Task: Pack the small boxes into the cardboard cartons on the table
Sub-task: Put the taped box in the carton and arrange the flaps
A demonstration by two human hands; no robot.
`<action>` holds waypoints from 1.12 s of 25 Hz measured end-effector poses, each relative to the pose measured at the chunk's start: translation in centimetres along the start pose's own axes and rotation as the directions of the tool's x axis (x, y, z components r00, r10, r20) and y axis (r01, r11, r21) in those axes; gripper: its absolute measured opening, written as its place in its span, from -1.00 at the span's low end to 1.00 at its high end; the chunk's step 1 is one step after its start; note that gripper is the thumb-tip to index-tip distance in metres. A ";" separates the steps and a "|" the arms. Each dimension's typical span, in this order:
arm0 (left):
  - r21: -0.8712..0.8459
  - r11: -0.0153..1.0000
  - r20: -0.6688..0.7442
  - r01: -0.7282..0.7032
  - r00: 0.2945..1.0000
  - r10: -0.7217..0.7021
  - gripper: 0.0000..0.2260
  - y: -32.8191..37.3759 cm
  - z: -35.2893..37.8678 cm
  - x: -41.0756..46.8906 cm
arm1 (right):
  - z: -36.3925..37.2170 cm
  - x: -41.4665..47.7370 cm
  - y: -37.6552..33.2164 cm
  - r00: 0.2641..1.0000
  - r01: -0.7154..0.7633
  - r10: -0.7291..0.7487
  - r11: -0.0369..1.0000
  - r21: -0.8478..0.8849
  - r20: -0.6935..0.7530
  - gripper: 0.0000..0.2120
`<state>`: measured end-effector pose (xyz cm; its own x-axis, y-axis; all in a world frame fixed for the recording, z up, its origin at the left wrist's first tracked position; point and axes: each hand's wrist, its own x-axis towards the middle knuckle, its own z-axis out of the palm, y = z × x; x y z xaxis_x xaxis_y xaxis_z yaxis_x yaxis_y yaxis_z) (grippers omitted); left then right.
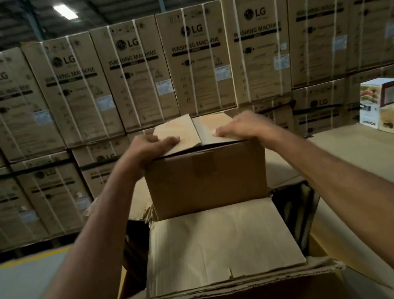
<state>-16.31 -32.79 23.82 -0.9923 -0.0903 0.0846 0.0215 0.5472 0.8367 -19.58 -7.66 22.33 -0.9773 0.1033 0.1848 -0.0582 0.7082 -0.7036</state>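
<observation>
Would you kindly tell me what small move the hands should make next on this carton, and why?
Probably press both top flaps of the carton flat. The left hand and right hand rest on them; they meet mid-carton yet sit raised, a dark gap beneath, and the near flap lies open.

Brown carton (206, 181) upright on table, top flaps nearly closed.

Carton (206, 178): being kept centre, at the left edge of the bench (369, 155). Small boxes (378, 96): being kept far right on the bench. Washing-machine cartons (193, 61): being kept stacked behind.
</observation>
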 end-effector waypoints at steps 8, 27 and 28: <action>0.343 0.937 0.170 -0.067 0.985 0.009 -0.43 -6.5 2.8 2.9 | 6.5 -0.6 3.9 0.997 -0.039 0.062 0.924 -0.379 0.049 -0.29; -0.231 0.954 -0.098 -0.193 0.980 0.174 -0.65 -5.5 -6.6 1.3 | 13.6 -1.3 -9.6 0.788 0.506 -0.483 0.861 0.045 0.381 -0.53; -0.121 0.980 -0.150 -0.156 0.979 0.137 -0.78 -6.4 -7.4 1.8 | 14.6 -1.3 -10.0 0.772 0.534 -0.481 0.845 -0.013 0.416 -0.53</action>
<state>-17.31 -42.63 22.64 -0.9503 -0.1388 0.2788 0.1904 0.4494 0.8728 -20.74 -25.03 19.11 -0.8109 -0.5515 0.1959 -0.5686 0.6631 -0.4869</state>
